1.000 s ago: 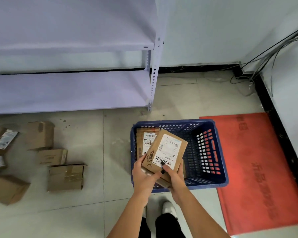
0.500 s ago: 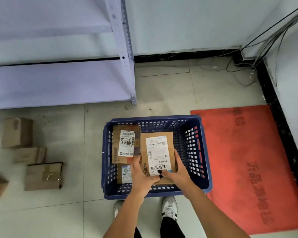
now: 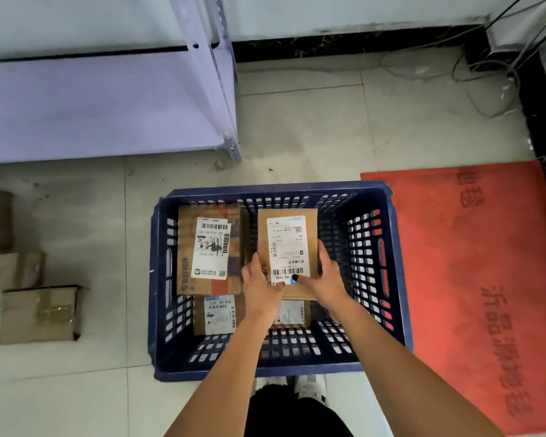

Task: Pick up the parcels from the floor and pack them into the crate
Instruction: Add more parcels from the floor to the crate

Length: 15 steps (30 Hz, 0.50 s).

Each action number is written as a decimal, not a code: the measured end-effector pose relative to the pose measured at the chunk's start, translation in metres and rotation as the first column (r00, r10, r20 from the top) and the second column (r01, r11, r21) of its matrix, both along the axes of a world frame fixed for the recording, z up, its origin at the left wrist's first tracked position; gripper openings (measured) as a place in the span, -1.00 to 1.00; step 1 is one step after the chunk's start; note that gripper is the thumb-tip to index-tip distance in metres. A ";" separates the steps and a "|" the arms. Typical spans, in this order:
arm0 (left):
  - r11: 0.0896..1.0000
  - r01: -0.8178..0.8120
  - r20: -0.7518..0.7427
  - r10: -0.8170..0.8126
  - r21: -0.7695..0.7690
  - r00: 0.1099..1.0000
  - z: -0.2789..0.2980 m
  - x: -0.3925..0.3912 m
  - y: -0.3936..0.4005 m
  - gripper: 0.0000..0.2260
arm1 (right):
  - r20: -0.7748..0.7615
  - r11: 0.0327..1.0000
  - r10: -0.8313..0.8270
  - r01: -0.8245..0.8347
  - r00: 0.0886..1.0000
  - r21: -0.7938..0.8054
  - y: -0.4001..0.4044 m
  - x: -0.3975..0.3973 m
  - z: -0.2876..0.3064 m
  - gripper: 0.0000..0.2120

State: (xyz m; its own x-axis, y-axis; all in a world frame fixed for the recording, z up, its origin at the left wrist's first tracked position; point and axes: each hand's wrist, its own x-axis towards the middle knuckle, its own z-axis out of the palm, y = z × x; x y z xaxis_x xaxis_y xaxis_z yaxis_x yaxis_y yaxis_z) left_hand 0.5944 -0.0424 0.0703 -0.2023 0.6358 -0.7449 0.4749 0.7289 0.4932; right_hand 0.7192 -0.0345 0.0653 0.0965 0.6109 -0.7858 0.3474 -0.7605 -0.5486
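Since half a second back the held parcel (image 3: 287,252) has gone lower into the crate (image 3: 394,279) and the view has dropped closer; a second back it was tilted above the rim, now it sits square, label up. Near edge: shoes (image 3: 309,386) just behind the crate's near wall. Left hand (image 3: 260,287) grips the parcel's near-left corner, fingers wrapped on the side, thumb on the label; right hand (image 3: 327,283) grips the near-right edge, thumb on top, fingers curled around the right side. Can't tell whether the parcel has bottomed out or is just above the layer below. Under it, at the near side of the crate, two labelled parcels: one near-left (image 3: 218,313), one partly hidden under the hands (image 3: 292,313). A bigger labelled parcel (image 3: 210,249) lies just left of the held one, toward the far-left of the crate. So four in or going in; right half of the crate looks free. Left of the crate, well apart on the floor (image 3: 297,127): taped box (image 3: 40,315), then two more boxes (image 3: 11,269) farther back, cut off by the frame edge, so at least three left, probably more out of view. Red mat (image 3: 473,279) to the right, touching the crate. Far: shelf unit (image 3: 108,102), cables (image 3: 486,74) along the wall.
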 end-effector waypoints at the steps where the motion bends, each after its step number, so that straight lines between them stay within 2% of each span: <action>1: 1.000 0.007 0.003 -0.007 0.006 1.000 -0.008 0.001 0.002 -0.27 | 0.003 1.000 -0.005 0.005 1.000 -0.009 0.003 0.000 -0.009 -0.13; 7: 1.000 -0.010 0.015 0.010 -0.014 1.000 -0.048 0.001 0.006 -0.32 | 0.052 0.997 0.065 -0.063 0.997 -0.045 0.018 -0.013 -0.063 -0.14; 10: 0.999 0.032 -0.009 -0.032 0.029 0.999 -0.057 -0.009 0.005 -0.39 | 0.073 0.996 0.074 -0.070 0.995 -0.056 0.019 -0.025 -0.082 -0.16; 15: 0.995 0.087 0.012 -0.088 0.045 0.996 -0.064 -0.017 -0.003 -0.38 | 0.158 0.995 0.088 -0.078 0.984 -0.069 0.015 -0.038 -0.098 -0.18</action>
State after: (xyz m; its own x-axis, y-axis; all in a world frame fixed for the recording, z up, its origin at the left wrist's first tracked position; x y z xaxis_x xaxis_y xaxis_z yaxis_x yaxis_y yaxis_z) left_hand 0.5772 -0.0455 0.0059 -0.1341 0.6828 -0.7182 0.5286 0.6623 0.5310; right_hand 0.6812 -0.0199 -0.0327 0.1755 0.5720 -0.8012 0.4903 -0.7566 -0.4327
